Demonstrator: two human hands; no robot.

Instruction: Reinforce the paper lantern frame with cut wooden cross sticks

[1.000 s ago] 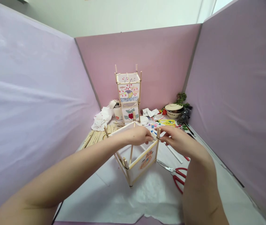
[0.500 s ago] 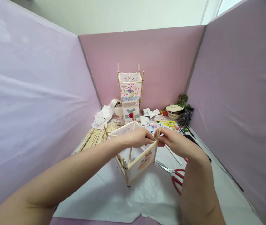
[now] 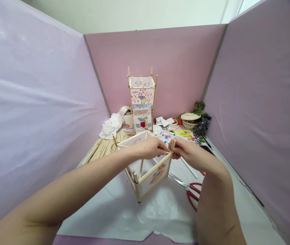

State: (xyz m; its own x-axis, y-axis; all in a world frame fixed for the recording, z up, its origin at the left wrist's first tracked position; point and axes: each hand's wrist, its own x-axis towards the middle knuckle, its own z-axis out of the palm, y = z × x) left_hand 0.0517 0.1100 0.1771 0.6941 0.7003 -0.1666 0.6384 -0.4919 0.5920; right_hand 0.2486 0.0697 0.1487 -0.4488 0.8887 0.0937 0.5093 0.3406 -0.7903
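Note:
In front of me stands a box-shaped lantern frame (image 3: pixel 155 166) made of thin wooden sticks, with white paper panels. An orange drawing decorates its front right panel. My left hand (image 3: pixel 153 148) reaches across the open top to the right corner, its fingers pinched together; what they hold is too small to make out. From the other side my right hand (image 3: pixel 189 151) closes its fingers on the corner post of the same frame. The two hands' fingertips are close together at that corner. Red-handled scissors (image 3: pixel 189 189) lie to the right, blades toward the frame, partly behind my right forearm.
At the back rises a two-tier paper lantern (image 3: pixel 142 97) with painted panels. Loose wooden sticks (image 3: pixel 104 149) and crumpled white cloth (image 3: pixel 112 126) lie at left. Back right are a lidded bowl (image 3: pixel 190 122), yellow cord (image 3: pixel 182 133) and markers. Fabric walls enclose the table.
Both hands stay at the same corner of the lantern frame, with only slight finger movement. The view has shifted a little.

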